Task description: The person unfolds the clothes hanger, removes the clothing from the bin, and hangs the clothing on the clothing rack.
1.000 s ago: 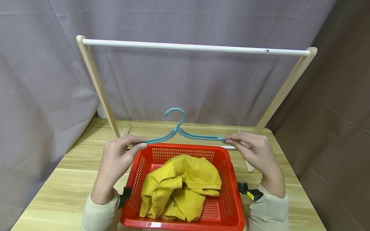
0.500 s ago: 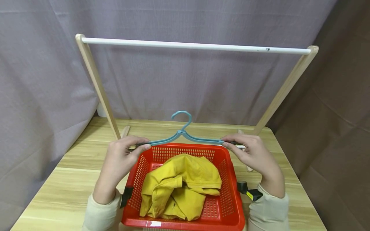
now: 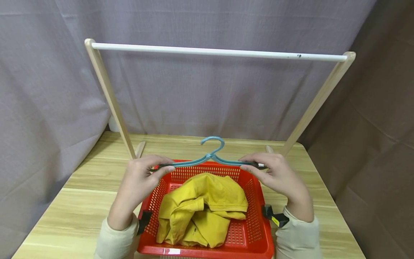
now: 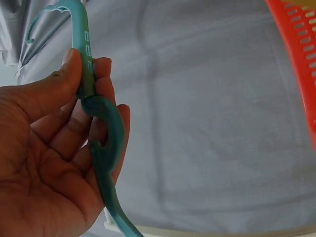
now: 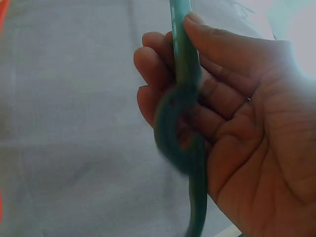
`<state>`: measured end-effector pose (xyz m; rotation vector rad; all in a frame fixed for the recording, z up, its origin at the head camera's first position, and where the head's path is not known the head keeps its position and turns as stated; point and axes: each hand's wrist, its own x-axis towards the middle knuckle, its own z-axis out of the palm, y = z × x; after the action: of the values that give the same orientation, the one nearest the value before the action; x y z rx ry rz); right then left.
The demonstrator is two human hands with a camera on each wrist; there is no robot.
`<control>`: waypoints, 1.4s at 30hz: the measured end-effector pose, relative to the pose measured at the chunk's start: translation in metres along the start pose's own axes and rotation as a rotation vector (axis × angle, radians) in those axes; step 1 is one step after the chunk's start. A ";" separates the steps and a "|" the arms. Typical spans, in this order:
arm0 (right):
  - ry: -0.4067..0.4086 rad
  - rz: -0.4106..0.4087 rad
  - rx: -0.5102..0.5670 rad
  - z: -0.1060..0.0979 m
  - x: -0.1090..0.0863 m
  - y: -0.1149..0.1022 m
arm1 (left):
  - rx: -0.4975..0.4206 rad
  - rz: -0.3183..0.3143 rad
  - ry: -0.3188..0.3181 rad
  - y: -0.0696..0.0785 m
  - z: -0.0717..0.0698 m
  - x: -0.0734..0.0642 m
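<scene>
A blue-green plastic clothes hanger [image 3: 211, 157] is held level over the far rim of a red basket, its hook pointing up. My left hand [image 3: 142, 176] pinches the left arm of the hanger between thumb and fingers. At the other side, my right hand [image 3: 275, 174] pinches the right arm in the same way. Both wrist views show a curved notch in the hanger [image 4: 106, 116] lying across the fingers. Below the hands, a crumpled yellow garment [image 3: 203, 212] lies in the red perforated basket [image 3: 266, 237].
Behind the basket stands a rack with a white rail [image 3: 207, 51] and slanted wooden legs [image 3: 110, 97]. The wooden table [image 3: 64, 212] carries it all. Grey curtains [image 3: 207, 97] hang at the back and sides.
The hanger has come lower and a little to the right, nearer the basket. Both hands have slid inward along its arms, so they are closer together. The garment and basket have stayed put.
</scene>
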<state>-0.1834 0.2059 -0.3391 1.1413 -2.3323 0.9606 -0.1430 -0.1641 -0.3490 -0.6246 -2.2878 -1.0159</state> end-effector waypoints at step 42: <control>0.074 0.044 0.014 -0.016 -0.013 0.017 | 0.080 0.001 -0.062 0.008 0.005 -0.002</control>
<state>-0.1885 0.2314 -0.3421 1.0460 -2.3043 1.0182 -0.1382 -0.1561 -0.3487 -0.6323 -2.3690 -0.9112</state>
